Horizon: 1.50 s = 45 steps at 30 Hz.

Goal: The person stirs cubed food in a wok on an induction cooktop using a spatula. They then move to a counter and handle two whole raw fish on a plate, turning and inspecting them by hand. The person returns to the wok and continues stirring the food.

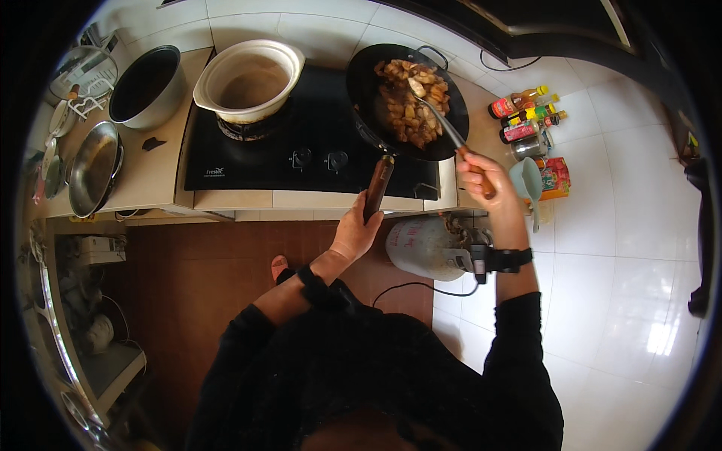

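Note:
A black wok (366, 73) sits on the right side of the gas cooktop (242, 160). Browned chunks of food, apparently meat (414, 115), lie in it. My left hand (355, 228) grips the wok's wooden handle (379, 183) near its end. In my right hand (482, 180) is the wooden handle of a metal spatula (445, 121), its shaft slanting into the wok. The spatula's head is among the chunks, with some food on or over it, so its exact shape is hard to tell.
A cream clay pot (254, 104) stands on the left burner. Further left are a deep dark-lined pot (135, 107) and a steel pan (93, 169). Sauce bottles (522, 115) and a pale green ladle (525, 177) are at right. A gas cylinder (420, 248) stands below the counter.

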Each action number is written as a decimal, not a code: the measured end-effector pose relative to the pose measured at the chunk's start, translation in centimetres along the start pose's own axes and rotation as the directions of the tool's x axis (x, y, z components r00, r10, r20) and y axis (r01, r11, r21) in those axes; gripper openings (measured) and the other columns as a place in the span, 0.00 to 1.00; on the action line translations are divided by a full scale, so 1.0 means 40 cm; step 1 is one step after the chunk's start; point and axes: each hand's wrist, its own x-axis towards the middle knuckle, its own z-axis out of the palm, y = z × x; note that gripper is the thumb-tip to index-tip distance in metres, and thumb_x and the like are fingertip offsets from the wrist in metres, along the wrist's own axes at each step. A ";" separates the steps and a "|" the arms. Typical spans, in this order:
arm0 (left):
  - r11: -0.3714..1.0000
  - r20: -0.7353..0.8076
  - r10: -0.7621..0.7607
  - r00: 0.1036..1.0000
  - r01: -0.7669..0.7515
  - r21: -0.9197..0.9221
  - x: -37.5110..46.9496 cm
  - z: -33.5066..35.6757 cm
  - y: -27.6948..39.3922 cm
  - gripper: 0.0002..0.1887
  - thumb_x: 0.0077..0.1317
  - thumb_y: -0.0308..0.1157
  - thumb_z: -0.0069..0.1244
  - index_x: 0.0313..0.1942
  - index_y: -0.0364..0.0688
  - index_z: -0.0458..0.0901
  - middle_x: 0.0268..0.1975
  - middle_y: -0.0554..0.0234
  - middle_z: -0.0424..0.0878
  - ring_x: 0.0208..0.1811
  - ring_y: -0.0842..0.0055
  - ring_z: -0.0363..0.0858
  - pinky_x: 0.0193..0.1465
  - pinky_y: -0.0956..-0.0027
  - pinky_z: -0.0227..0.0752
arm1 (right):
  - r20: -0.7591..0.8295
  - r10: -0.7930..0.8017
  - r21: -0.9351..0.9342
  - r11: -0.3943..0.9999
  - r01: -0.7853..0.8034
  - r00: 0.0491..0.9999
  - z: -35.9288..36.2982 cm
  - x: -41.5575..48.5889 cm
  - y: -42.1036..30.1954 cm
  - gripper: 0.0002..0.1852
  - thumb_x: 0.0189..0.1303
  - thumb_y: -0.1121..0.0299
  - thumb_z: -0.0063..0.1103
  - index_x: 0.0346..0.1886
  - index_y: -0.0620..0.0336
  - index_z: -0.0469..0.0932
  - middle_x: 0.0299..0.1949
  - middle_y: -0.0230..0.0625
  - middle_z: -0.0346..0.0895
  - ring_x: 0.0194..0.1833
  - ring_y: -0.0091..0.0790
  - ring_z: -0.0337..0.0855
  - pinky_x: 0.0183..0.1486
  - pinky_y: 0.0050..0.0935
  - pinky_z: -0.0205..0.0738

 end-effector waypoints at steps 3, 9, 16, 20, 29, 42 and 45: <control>1.000 0.017 -0.012 1.000 0.012 0.013 0.004 0.006 -0.013 0.32 0.64 0.40 0.48 0.64 0.33 0.58 0.45 0.33 0.79 0.48 0.46 0.77 0.51 0.57 0.72 | -0.180 0.020 -0.346 0.935 -0.082 0.983 0.031 -0.091 -0.077 0.06 0.61 0.71 0.55 0.41 0.57 0.71 0.26 0.31 0.71 0.17 0.18 0.67 0.13 0.17 0.57; 0.997 -0.011 0.055 0.998 -0.055 0.046 0.013 0.014 -0.036 0.32 0.65 0.38 0.49 0.66 0.40 0.57 0.23 0.60 0.78 0.18 0.79 0.75 0.20 0.73 0.69 | -0.374 0.127 -0.690 0.623 -0.368 0.918 0.131 -0.223 -0.224 0.07 0.60 0.70 0.55 0.39 0.59 0.70 0.23 0.30 0.70 0.13 0.18 0.66 0.09 0.19 0.53; 0.996 -0.011 0.086 0.996 -0.086 0.031 0.010 0.016 -0.039 0.31 0.66 0.37 0.49 0.66 0.40 0.57 0.24 0.60 0.78 0.18 0.79 0.75 0.20 0.73 0.69 | -0.622 0.136 -0.740 0.221 -0.636 0.771 0.200 -0.184 -0.333 0.05 0.59 0.70 0.54 0.36 0.59 0.71 0.19 0.30 0.69 0.12 0.19 0.65 0.10 0.21 0.57; 0.998 0.013 0.070 0.997 -0.070 -0.005 0.005 0.002 -0.017 0.32 0.65 0.36 0.50 0.66 0.38 0.57 0.29 0.53 0.79 0.24 0.71 0.77 0.27 0.70 0.71 | -0.556 0.132 -0.766 0.303 -0.567 0.821 0.105 -0.062 -0.286 0.06 0.58 0.71 0.55 0.37 0.58 0.71 0.19 0.29 0.69 0.13 0.19 0.65 0.10 0.20 0.57; 0.973 0.108 -0.164 0.981 0.179 -0.146 -0.018 -0.030 0.070 0.34 0.64 0.34 0.52 0.67 0.39 0.56 0.21 0.64 0.75 0.17 0.83 0.71 0.18 0.76 0.66 | -0.057 -0.103 -0.880 0.475 -0.001 0.993 -0.200 0.034 -0.056 0.15 0.58 0.75 0.52 0.49 0.64 0.69 0.18 0.29 0.66 0.12 0.21 0.67 0.09 0.24 0.59; 0.960 0.032 -0.242 0.970 0.244 -0.136 -0.035 0.000 0.138 0.28 0.65 0.30 0.49 0.65 0.42 0.61 0.27 0.69 0.72 0.19 0.87 0.68 0.15 0.82 0.59 | 0.266 -0.352 -0.840 -0.541 0.037 0.897 -0.267 -0.101 -0.180 0.32 0.54 0.75 0.49 0.66 0.58 0.60 0.35 0.54 0.77 0.40 0.55 0.78 0.43 0.45 0.73; 0.963 0.039 -0.230 0.972 0.233 -0.137 -0.034 0.000 0.131 0.28 0.65 0.30 0.49 0.65 0.42 0.62 0.27 0.69 0.72 0.19 0.87 0.69 0.16 0.82 0.60 | 0.170 -0.394 -0.854 -0.516 -0.064 0.903 -0.269 -0.044 -0.221 0.32 0.53 0.75 0.51 0.66 0.56 0.62 0.35 0.55 0.77 0.40 0.56 0.78 0.43 0.45 0.74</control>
